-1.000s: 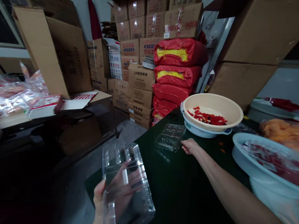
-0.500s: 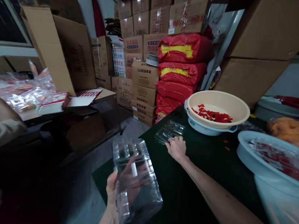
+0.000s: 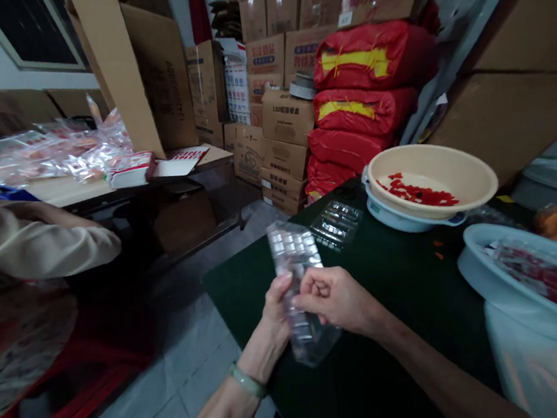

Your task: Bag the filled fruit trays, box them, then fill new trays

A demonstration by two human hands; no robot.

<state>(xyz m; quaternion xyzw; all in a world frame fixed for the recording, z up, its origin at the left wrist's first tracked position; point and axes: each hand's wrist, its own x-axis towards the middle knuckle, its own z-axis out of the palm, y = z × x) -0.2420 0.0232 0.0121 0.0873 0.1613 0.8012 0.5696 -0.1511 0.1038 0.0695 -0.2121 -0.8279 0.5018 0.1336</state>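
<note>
My left hand (image 3: 276, 308) is closed on the side of a stack of clear plastic trays (image 3: 295, 244), tilted up over the dark green table (image 3: 387, 364). My right hand (image 3: 343, 301) is closed in a pinch at the near face of the stack, thumb and forefinger together on the plastic. How many trays are nested there I cannot tell. Another clear plastic tray (image 3: 337, 221) lies flat on the table just beyond my hands.
A beige basin (image 3: 476, 180) with red pieces sits in a light blue basin (image 3: 400, 220) at the table's far right. Nearer stands a blue basin (image 3: 465, 261) of bagged dark red stuff. Red sacks (image 3: 372, 57) and cartons (image 3: 289, 147) are stacked behind. A co-worker's sleeve (image 3: 45, 235) is at left.
My right hand has left the tray on the table and come to the stack in my left hand. The stack has shifted right in view, as the camera has turned left.
</note>
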